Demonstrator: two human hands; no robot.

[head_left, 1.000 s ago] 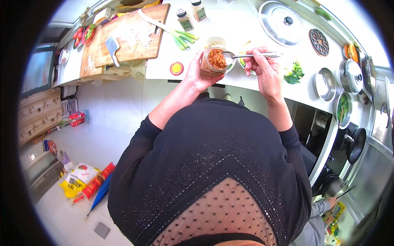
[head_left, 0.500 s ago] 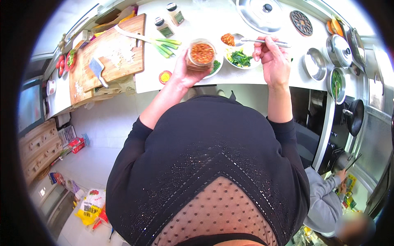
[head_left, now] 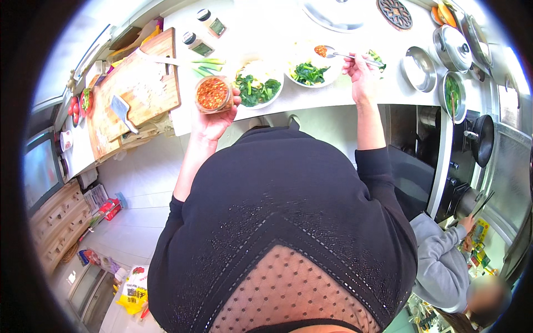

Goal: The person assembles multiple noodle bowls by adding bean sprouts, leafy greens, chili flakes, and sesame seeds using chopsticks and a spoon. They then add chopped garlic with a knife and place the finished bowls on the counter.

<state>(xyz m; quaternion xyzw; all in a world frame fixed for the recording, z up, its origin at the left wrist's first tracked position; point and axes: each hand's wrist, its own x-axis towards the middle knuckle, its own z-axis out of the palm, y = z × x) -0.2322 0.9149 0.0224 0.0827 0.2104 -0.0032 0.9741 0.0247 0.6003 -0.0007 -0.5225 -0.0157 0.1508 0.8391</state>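
Observation:
My left hand (head_left: pixel 214 125) grips a glass jar (head_left: pixel 213 94) filled with red chopped chili, held out to the left of a white bowl (head_left: pixel 265 104) with leafy greens (head_left: pixel 255 91). In my right hand (head_left: pixel 363 77) is a metal spoon (head_left: pixel 345 55), pinched by its handle. Red chili (head_left: pixel 320 51) sits in the spoon's tip, at the far edge of a second white bowl (head_left: pixel 316 85) with greens (head_left: pixel 308 74) and pale contents. Whether the spoon touches that bowl is unclear. More greens (head_left: pixel 376 57) show partly behind my right hand.
A cutting board (head_left: pixel 150 77) with a cleaver (head_left: pixel 121 111) and leeks (head_left: pixel 208 66) lies left, near two seasoning jars (head_left: pixel 211 23). A steel basin (head_left: pixel 420 69) and lidded pot (head_left: pixel 452 47) stand right. A person in grey (head_left: pixel 441 261) works at the lower right.
My left hand has carried the chili jar leftward, uncovering the left bowl. The chili heap on the spoon looks smaller. My whole view has shifted a little.

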